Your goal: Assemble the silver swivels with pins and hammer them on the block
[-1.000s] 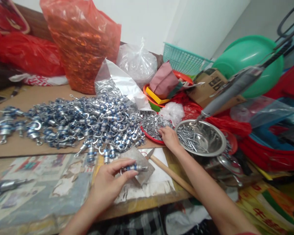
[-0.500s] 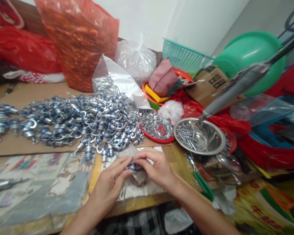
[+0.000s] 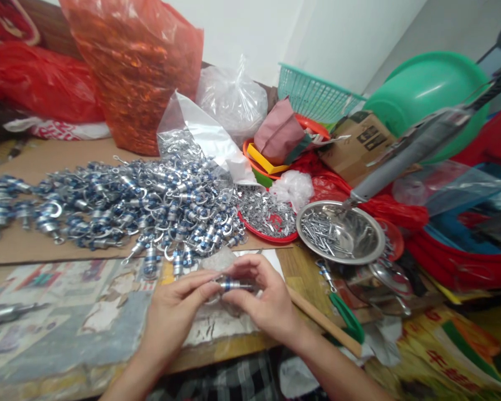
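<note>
Between my hands lies a silver metal hook fitting [image 3: 230,284] with blue bands, held roughly level above the work surface. My left hand [image 3: 179,303] is closed, thumb and fingers pinching its left end. My right hand [image 3: 267,301] curves around the other end, thumb below and fingers above, partly hiding it. Under the hands sits a grey block [image 3: 219,259] on a pale, worn sheet; most of it is covered. A wooden handle [image 3: 328,323] slants out from beneath my right wrist; its other end is hidden. A large pile of similar hook fittings [image 3: 150,206] spreads behind my left hand.
A red tray [image 3: 271,238] of small metal pieces and a steel bowl [image 3: 371,253] of nails or pins stand behind my right hand. A grey pole-like tool [image 3: 392,159] leans over the bowl. Further right lies a green-handled item [image 3: 346,317]. Bags line the back.
My hands have come slightly apart, and the fitting shows more between them, lying more level. My right fingers have loosened from a tight pinch. The wooden handle has come into sight.
</note>
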The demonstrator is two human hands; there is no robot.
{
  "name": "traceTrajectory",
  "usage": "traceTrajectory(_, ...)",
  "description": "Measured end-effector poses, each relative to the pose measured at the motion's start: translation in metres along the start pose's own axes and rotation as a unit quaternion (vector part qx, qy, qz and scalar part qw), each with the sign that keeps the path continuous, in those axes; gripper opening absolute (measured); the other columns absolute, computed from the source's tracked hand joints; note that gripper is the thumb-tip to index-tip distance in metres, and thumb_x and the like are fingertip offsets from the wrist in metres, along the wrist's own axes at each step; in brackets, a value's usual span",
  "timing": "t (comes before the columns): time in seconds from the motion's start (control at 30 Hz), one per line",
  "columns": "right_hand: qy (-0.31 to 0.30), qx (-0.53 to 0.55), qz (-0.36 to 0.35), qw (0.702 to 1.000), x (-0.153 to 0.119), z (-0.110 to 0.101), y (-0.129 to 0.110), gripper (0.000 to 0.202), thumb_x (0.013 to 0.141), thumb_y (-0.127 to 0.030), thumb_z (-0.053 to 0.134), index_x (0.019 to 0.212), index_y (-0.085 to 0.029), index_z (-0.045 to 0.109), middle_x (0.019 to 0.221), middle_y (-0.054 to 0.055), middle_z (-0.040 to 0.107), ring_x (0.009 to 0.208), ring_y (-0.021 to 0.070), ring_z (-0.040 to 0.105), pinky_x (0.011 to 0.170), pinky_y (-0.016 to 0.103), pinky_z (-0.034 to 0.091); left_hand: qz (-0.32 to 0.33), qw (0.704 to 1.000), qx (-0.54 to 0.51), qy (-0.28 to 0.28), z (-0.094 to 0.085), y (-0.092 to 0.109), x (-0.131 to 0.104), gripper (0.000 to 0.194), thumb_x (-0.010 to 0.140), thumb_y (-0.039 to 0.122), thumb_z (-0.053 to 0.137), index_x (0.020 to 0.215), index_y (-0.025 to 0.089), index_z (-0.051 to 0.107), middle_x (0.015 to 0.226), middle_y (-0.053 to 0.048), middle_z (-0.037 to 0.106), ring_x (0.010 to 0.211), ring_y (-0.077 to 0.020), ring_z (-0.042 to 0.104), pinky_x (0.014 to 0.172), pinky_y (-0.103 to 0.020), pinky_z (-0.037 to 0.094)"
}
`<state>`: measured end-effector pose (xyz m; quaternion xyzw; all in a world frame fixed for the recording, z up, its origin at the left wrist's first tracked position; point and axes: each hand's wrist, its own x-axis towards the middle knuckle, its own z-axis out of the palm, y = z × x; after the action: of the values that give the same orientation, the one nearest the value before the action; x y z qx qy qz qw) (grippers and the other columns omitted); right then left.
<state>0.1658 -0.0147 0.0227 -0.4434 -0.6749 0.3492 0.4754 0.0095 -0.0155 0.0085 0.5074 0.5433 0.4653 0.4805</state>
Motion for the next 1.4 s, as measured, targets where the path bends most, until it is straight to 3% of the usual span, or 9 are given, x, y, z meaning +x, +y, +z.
traceTrajectory(0.17,-0.045,-0.223,-0.318,0.92,-0.007,-0.012,0.0,0.025,0.079,-0.005,0.05,0.099,-0.018,0.06,0.097,0.01,0.064,0.089,0.0167,0.061,0.074,0.027,0.052,-0.012,1.0,-0.003,-0.028,-0.004,0.011,-0.002,0.016,0.068,0.035,0.064,0.071,0.022,0.072,0.071,0.0,0.072,0.063,-0.0162,0.061,0.061,-0.025,0.049)
traceTrajectory(0.37,-0.05,-0.254,-0.385,0.886,-0.005,-0.019,-0.005,0.02,0.082,-0.008,0.049,0.095,-0.009,0.063,0.091,0.014,0.066,0.095,0.0196,0.06,0.081,0.03,0.051,0.072,0.994,0.078,-0.027,-0.007,0.019,-0.004,0.01,0.07,0.032,0.063,0.068,0.025,0.07,0.08,0.001,0.071,0.08,-0.0189,0.062,0.076,-0.026,0.046)
traceTrajectory(0.57,-0.025,-0.202,-0.312,0.928,-0.011,-0.012,-0.001,0.029,0.079,-0.006,0.05,0.1,-0.019,0.065,0.096,0.01,0.067,0.088,0.0171,0.063,0.073,0.027,0.053,0.077,0.993,0.073,-0.045,-0.011,0.015,-0.003,0.012,0.072,0.032,0.061,0.07,0.026,0.071,0.082,0.0,0.072,0.083,-0.0201,0.063,0.078,-0.028,0.048)
traceTrajectory(0.8,0.043,-0.076,-0.158,0.984,-0.018,0.001,-0.009,0.017,0.073,-0.015,0.064,0.086,-0.022,0.071,0.079,0.007,0.069,0.066,0.0145,0.065,0.058,0.023,0.054,-0.061,0.996,-0.052,-0.037,-0.002,0.012,-0.012,0.038,0.059,0.035,0.071,0.095,0.021,0.068,0.085,-0.004,0.074,0.082,-0.0239,0.067,0.074,-0.033,0.054)
traceTrajectory(0.93,-0.044,-0.105,-0.071,0.991,-0.006,-0.011,-0.013,0.009,0.072,-0.021,0.066,0.078,-0.02,0.072,0.072,0.004,0.069,0.064,0.0135,0.064,0.057,0.021,0.052,-0.098,0.984,-0.14,-0.057,0.002,0.007,-0.014,0.066,0.057,0.032,0.074,0.118,0.018,0.052,0.09,-0.005,0.073,0.088,-0.0227,0.066,0.075,-0.03,0.055)
traceTrajectory(1.0,-0.068,-0.215,-0.026,0.974,0.014,-0.028,-0.004,0.011,0.076,-0.024,0.062,0.078,-0.02,0.072,0.078,0.003,0.069,0.072,0.0129,0.064,0.066,0.021,0.052,-0.118,0.977,-0.163,-0.067,0.002,0.006,-0.014,0.064,0.061,0.033,0.072,0.119,0.017,0.049,0.091,-0.006,0.072,0.088,-0.0226,0.066,0.073,-0.03,0.056)
traceTrajectory(1.1,0.01,-0.44,0.059,0.896,0.054,-0.06,0.026,0.023,0.085,-0.017,0.047,0.095,-0.02,0.068,0.1,0.006,0.067,0.092,0.0157,0.061,0.083,0.026,0.046,-0.141,0.97,-0.181,-0.083,0.001,0.009,-0.013,0.063,0.063,0.032,0.07,0.12,0.019,0.047,0.088,-0.005,0.071,0.081,-0.021,0.067,0.069,-0.028,0.055)
traceTrajectory(1.23,-0.008,-0.508,0.127,0.852,0.093,-0.083,0.067,0.021,0.074,-0.01,0.056,0.086,-0.019,0.07,0.086,0.011,0.069,0.088,0.0257,0.062,0.079,0.035,0.046,-0.16,0.96,-0.199,-0.117,-0.001,0.012,-0.012,0.064,0.065,0.029,0.069,0.121,0.022,0.04,0.076,0.0,0.067,0.072,-0.0191,0.067,0.065,-0.027,0.054)
traceTrajectory(1.4,-0.024,-0.534,0.149,0.832,0.102,-0.082,0.083,0.024,0.07,-0.005,0.055,0.083,-0.019,0.069,0.091,0.01,0.066,0.092,0.0233,0.059,0.079,0.03,0.042,-0.164,0.948,-0.202,-0.181,-0.003,0.006,-0.006,0.063,0.068,0.026,0.067,0.121,0.024,0.035,0.074,0.001,0.064,0.069,-0.0155,0.065,0.06,-0.024,0.051)
